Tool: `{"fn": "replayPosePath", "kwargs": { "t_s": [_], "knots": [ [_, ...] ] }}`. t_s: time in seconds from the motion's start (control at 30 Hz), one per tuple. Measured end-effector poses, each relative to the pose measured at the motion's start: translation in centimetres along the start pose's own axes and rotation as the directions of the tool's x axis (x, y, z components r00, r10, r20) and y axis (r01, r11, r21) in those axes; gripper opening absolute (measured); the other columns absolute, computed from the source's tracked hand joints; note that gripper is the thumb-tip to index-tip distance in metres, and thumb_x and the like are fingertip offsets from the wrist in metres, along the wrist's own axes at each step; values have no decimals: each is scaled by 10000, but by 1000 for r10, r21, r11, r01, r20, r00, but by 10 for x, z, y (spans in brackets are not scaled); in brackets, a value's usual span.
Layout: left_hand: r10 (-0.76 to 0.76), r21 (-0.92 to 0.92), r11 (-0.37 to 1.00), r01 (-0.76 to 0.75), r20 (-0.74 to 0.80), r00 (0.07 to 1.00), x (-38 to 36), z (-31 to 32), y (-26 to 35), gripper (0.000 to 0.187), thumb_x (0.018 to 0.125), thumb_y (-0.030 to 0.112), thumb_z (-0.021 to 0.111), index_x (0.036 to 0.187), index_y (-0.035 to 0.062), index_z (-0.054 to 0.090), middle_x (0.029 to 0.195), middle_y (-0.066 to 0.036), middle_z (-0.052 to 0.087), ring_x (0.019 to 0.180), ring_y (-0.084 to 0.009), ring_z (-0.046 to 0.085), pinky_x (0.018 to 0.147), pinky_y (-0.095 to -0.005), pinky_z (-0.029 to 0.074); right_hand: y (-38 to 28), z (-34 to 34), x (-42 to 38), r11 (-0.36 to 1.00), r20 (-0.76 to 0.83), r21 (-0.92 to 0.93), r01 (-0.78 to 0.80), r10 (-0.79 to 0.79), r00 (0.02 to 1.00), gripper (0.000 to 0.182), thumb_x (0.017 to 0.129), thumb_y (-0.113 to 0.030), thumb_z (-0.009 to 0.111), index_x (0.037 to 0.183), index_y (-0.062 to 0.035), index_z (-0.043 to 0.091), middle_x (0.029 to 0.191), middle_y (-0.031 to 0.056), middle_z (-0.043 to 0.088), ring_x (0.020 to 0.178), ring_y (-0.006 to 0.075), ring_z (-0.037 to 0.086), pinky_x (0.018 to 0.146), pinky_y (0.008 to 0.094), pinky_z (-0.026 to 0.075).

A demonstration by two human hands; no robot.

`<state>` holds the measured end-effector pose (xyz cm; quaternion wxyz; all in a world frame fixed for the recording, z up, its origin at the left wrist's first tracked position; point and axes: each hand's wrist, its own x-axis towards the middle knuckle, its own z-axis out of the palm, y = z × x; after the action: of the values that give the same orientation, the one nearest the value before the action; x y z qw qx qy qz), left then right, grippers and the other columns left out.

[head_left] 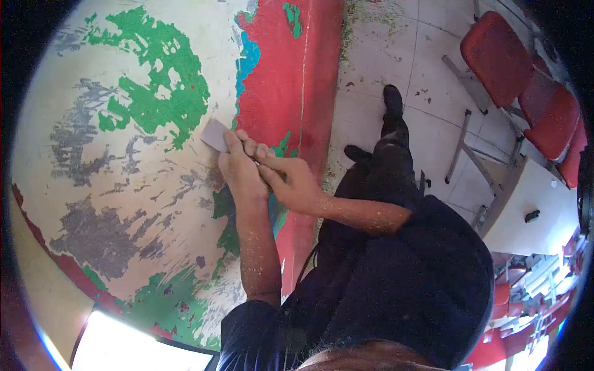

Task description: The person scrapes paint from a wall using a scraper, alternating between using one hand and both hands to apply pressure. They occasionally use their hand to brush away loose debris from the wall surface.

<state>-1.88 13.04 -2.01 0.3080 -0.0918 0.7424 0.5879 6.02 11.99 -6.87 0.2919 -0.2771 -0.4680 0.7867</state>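
My left hand [243, 170] is closed on a flat scraper [215, 135], whose pale grey blade sticks out past the fingertips and lies against the painted surface [185, 222]. My right hand [296, 185] presses against my left hand, its fingers closed round the rear part of the scraper; the handle is mostly hidden. Around the blade the surface is whitish, with a green paint patch [161, 80] above and bare grey patches [93, 238] to the left. Light flecks cover both forearms.
A red painted band [272, 74] runs beside the whitish area. Paint flakes [356, 37] are scattered on the tiled floor [436, 68]. Red chairs [498, 59] and a white table [538, 207] stand at the right. My legs and shoes [392, 99] are on the floor.
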Motion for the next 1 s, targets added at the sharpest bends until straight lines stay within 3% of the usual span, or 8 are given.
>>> {"fn": "replayPosePath", "kwargs": {
  "t_s": [0.17,0.27,0.4,0.5,0.6,0.73,0.9,1.0],
  "knots": [
    [97,40,994,-103,120,988,6,1,17,317,964,317,373,753,83,406,611,-1,312,515,-138,374,514,-310,383,-14,-7,8,996,56,71,-48,44,997,232,896,-128,492,1030,52,552,724,128,528,727,77,461,635,297,433],
    [14,-38,999,-16,-44,999,-8,-6,1,316,963,316,375,755,80,408,623,-5,313,521,-140,373,523,-312,389,7,-4,5,997,134,45,-57,50,990,214,877,-123,506,975,52,577,694,141,573,668,122,511,626,337,437],
    [40,10,999,-39,-77,996,-3,3,9,309,961,310,383,759,77,394,635,-5,299,535,-137,362,527,-316,390,-4,-16,12,959,264,173,-225,175,948,250,924,-202,482,905,31,572,622,-28,488,597,59,457,506,259,384],
    [40,12,999,-39,-114,993,-13,-2,8,306,960,306,386,762,72,389,636,-6,290,542,-137,358,530,-321,391,-9,-29,5,888,446,231,-398,267,854,265,936,-224,471,811,-14,572,593,-37,452,525,42,420,457,234,341],
    [56,-7,998,-57,-112,992,-11,-1,5,307,959,307,387,764,70,390,629,-7,287,538,-137,355,529,-325,392,5,-23,12,923,397,234,-306,197,896,279,941,-227,466,762,-30,551,580,-38,434,494,47,398,437,228,322],
    [80,4,997,-80,-133,988,-19,-3,1,286,964,306,375,781,87,392,625,-4,291,551,-141,355,542,-318,376,-1,-19,3,863,415,332,-381,230,881,288,921,-210,479,712,-18,529,553,-22,408,521,54,389,456,249,325],
    [119,-8,993,-120,-76,990,-6,-5,16,300,962,293,387,749,81,388,595,5,273,498,-144,335,507,-311,373,-8,-13,21,924,342,317,-215,99,934,309,940,-231,465,713,-30,527,562,-33,424,491,43,387,422,233,307],
    [166,39,986,-163,-71,984,-7,-1,23,302,961,295,388,741,89,381,590,5,270,493,-142,331,498,-307,368,-22,-19,15,921,397,280,-270,145,906,308,936,-228,474,709,-26,525,560,-32,423,490,43,387,418,234,306]
  ]
}}
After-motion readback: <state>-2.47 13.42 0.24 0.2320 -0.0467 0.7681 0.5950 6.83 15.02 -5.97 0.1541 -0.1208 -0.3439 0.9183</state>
